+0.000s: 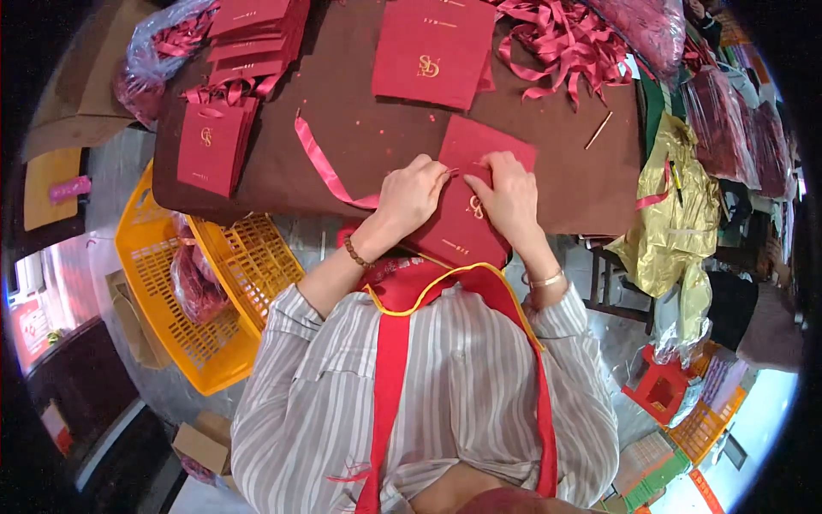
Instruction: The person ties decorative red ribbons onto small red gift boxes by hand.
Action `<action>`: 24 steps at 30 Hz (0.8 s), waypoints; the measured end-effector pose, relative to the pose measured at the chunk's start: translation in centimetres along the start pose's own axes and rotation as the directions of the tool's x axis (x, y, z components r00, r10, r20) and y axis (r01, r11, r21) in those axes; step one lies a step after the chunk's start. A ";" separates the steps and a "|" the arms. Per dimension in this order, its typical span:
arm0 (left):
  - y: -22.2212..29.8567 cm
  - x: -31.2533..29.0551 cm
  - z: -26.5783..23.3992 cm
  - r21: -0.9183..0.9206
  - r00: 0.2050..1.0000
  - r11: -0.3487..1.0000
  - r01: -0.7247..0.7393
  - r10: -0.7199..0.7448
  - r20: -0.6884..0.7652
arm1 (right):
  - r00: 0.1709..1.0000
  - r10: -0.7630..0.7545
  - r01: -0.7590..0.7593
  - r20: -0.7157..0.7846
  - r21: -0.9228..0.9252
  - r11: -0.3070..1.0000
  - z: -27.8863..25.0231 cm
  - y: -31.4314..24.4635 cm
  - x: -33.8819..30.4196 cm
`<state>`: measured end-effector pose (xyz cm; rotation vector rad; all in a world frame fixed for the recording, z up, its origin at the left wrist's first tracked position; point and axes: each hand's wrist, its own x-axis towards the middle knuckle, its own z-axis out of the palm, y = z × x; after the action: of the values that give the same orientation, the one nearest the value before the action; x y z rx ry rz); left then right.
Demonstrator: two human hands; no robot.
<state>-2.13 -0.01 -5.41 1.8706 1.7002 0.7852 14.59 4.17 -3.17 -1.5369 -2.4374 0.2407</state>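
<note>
A dark red paper gift bag with gold print lies flat in front of me, its lower part over the near edge of the table. My left hand is closed at the bag's left side, pinching a red satin ribbon. The ribbon's loose length trails from under that hand to the upper left across the table. My right hand rests on the bag's right half. Its fingers are bent and blurred, the thumb a little apart from them, so its grip is unclear.
On the brown-covered table are a flat bag stack, handled bags at left, a ribbon heap and a thin stick at right. Orange crates stand left of the table; gold plastic sheeting hangs at right.
</note>
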 end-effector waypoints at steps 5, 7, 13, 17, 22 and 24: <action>-0.1 -1.8 -0.1 -0.073 0.998 0.996 -0.053 0.054 0.019 | 0.927 0.107 -0.310 0.359 0.576 0.756 0.1 2.2 -2.3; 0.3 -2.0 -0.5 -0.170 0.994 0.979 -0.110 0.110 -0.007 | 0.832 0.140 -0.531 0.536 0.700 0.478 -0.9 1.8 -2.3; 1.8 -1.8 -2.0 -0.167 0.996 0.982 -0.091 0.090 -0.012 | 0.857 0.096 -0.468 0.506 0.688 0.554 -0.5 2.1 -2.5; 2.5 -2.2 -1.9 -0.173 0.997 0.982 -0.074 0.069 -0.033 | 0.841 0.064 -0.485 0.537 0.697 0.529 -0.9 1.7 -2.6; 2.2 -2.3 -1.1 -0.201 0.990 0.973 -0.111 0.090 -0.109 | 0.846 0.085 -0.486 0.527 0.695 0.530 -1.2 1.4 -2.8; 2.5 -2.2 -1.1 -0.206 0.990 0.973 -0.106 0.085 -0.109 | 0.853 0.081 -0.476 0.516 0.703 0.529 -1.1 1.4 -2.9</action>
<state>-1.29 -2.50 -3.07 1.8026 1.5254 1.0707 17.39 2.13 -2.82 -1.4623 -1.7538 1.6820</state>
